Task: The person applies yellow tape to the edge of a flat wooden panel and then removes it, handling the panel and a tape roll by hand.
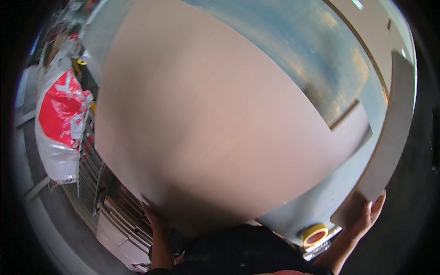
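Note:
A large pale pinkish board [213,113] with a notch cut in its upper right side lies in front of me over a worn blue tabletop [330,68]. My left hand [154,217] is at the board's lower left edge. Its fingers are partly hidden and dark, so I cannot tell whether they grip. My right hand [369,215] holds the near end of a long narrow grey-brown strip of board [388,120], thumb on the near side. That strip runs along the right side of the table. The large board looks slightly blurred.
A roll of yellow tape [315,235] sits by the table's near edge. Left of the table are a white and red plastic sack [62,120], a metal rack [91,172] and stacked pale boards [118,233]. Another pale board [367,20] is at the far right.

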{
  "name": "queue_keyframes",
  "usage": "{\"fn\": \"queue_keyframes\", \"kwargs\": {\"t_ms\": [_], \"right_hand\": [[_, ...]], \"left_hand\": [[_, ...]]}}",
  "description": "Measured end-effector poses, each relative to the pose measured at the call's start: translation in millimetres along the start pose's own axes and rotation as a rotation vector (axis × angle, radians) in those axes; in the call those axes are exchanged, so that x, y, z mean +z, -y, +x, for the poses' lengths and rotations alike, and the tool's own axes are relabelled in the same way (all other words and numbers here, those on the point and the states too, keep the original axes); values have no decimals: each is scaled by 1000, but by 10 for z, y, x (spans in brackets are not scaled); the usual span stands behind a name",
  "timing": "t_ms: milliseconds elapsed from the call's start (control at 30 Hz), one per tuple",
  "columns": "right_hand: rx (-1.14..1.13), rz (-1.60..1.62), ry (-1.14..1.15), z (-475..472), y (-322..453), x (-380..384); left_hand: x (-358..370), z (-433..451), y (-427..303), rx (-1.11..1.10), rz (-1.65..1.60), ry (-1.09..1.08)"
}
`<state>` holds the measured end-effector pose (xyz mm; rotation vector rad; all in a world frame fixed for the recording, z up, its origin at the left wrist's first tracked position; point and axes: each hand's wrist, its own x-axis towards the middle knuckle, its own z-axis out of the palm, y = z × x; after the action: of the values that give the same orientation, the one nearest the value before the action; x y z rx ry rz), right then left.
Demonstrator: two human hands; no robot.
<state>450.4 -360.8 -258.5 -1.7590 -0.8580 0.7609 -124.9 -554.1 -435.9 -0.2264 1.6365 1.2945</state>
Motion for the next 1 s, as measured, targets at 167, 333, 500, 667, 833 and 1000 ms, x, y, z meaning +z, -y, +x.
{"fn": "queue_keyframes", "kwargs": {"t_ms": [167,333,500,667,833,1000], "right_hand": [[-61,-15,101,153,-24,-192],[-233,-60,234,597,371,89],[-283,-79,399,1019,931,700],[-323,-124,836,1494,1151,1432],[-211,-52,1050,1731,967,1872],[-97,45,1092,1827,680,2141]], "left_hand": [[-302,206,122,77,-112,52],[457,-261,-178,201,112,155],[490,-81,-244,101,-119,68],[458,-533,-423,150,-205,-96],[410,-598,-525,249,-129,-44],[496,-731,-613,228,-84,-147]]}}
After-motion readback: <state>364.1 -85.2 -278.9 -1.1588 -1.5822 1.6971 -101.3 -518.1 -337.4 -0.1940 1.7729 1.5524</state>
